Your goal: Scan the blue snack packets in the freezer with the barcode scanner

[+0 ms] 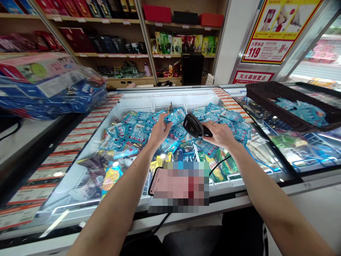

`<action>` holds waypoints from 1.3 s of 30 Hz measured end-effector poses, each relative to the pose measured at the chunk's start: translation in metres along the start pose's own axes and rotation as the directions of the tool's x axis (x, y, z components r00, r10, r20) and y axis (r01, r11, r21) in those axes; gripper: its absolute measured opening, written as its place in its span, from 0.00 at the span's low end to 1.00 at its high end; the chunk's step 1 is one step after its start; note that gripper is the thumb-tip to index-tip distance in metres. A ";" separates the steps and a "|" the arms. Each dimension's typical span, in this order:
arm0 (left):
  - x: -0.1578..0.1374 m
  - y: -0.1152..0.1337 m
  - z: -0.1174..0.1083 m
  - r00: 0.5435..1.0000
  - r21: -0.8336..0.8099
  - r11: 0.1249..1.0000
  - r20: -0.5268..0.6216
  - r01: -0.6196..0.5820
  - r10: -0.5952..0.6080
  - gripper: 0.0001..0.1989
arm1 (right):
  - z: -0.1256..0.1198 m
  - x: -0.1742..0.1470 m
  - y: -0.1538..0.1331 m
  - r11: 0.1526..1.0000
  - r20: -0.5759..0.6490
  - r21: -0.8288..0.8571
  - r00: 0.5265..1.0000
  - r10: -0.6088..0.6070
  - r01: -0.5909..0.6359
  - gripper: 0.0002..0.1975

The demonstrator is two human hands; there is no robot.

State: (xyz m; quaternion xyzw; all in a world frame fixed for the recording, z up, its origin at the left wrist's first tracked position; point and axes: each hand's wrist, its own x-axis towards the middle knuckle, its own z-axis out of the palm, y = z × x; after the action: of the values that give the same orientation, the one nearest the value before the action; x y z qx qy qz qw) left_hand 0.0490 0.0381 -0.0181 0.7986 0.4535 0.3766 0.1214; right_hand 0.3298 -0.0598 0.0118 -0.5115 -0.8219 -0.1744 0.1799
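Between the thumb and fingers of my left hand [159, 132] is a blue packet [176, 116], held up over the freezer's glass top. My right hand [220, 134] is wrapped round the handle of a black barcode scanner [194, 126], its head turned toward the packet and close to it. Many similar blue packets [138, 133] lie in loose heaps around both hands. A black cable [218, 164] runs down from near the right hand. Nearer to me lies a phone [170, 183], largely blurred out by a mosaic.
A dark brown basket [282, 115] with more blue packets stands at right. Plastic-wrapped boxes [53, 85] sit at left. Orange-and-white price labels [62, 146] line the freezer's sides. Stocked shelves [112, 55] stand behind, and a fire-safety poster [269, 49] hangs at back right.
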 end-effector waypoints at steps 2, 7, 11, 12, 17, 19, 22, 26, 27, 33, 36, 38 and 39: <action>0.000 0.000 0.000 1.000 -0.003 1.000 0.002 0.004 -0.004 0.24 | 0.000 0.000 0.000 1.000 0.004 0.002 1.000 -0.005 0.005 0.22; 0.000 -0.001 0.000 1.000 0.002 1.000 -0.002 0.005 -0.005 0.24 | 0.000 0.000 0.000 1.000 0.018 0.007 1.000 -0.003 0.003 0.22; 0.000 0.000 0.001 1.000 0.013 1.000 -0.002 -0.002 0.002 0.24 | -0.001 0.000 0.000 1.000 0.004 0.010 1.000 -0.005 0.005 0.21; 0.000 0.001 0.000 1.000 0.017 1.000 -0.005 -0.003 0.003 0.24 | -0.001 0.000 -0.001 1.000 -0.004 0.010 1.000 -0.007 0.007 0.21; -0.001 0.007 -0.005 0.989 0.059 0.998 -0.149 0.028 -0.019 0.22 | -0.003 0.000 -0.001 1.000 -0.032 0.021 0.999 0.011 -0.010 0.21; -0.002 0.008 -0.007 0.965 0.103 0.990 -0.253 0.101 -0.072 0.21 | -0.004 0.000 -0.001 0.999 -0.032 0.031 0.999 0.026 -0.025 0.22; -0.001 0.005 -0.008 0.928 0.164 0.967 -0.350 0.195 -0.128 0.21 | -0.005 0.000 0.000 0.998 -0.016 0.039 0.999 0.047 -0.047 0.22; -0.002 0.006 -0.008 0.903 0.244 0.944 -0.417 0.224 -0.107 0.21 | -0.006 0.001 0.001 0.998 -0.007 0.032 0.998 0.055 -0.055 0.21; -0.003 0.008 -0.009 0.894 0.271 0.931 -0.435 0.243 -0.107 0.22 | -0.006 0.001 0.001 0.998 -0.010 0.028 0.998 0.056 -0.056 0.21; -0.007 0.026 -0.011 0.954 0.383 0.911 -0.297 0.152 -0.035 0.27 | -0.005 0.000 0.001 0.998 -0.006 0.032 0.998 0.063 -0.063 0.21; -0.007 0.029 -0.008 0.993 0.398 0.917 -0.091 -0.038 0.081 0.20 | -0.005 0.000 0.001 0.997 -0.006 0.028 0.998 0.069 -0.069 0.21; -0.007 0.028 -0.006 0.991 0.409 0.905 -0.008 -0.116 0.130 0.14 | -0.005 0.000 0.001 0.997 -0.008 0.026 0.998 0.070 -0.070 0.21; -0.007 0.027 -0.005 0.990 0.415 0.900 0.014 -0.133 0.140 0.13 | -0.005 0.000 0.001 0.997 -0.007 0.025 0.998 0.070 -0.070 0.21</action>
State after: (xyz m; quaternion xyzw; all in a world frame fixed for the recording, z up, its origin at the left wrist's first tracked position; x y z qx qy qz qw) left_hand 0.0608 0.0168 -0.0034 0.8329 0.4670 0.2857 -0.0814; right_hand 0.3309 -0.0618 0.0163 -0.5369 -0.8049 -0.1599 0.1956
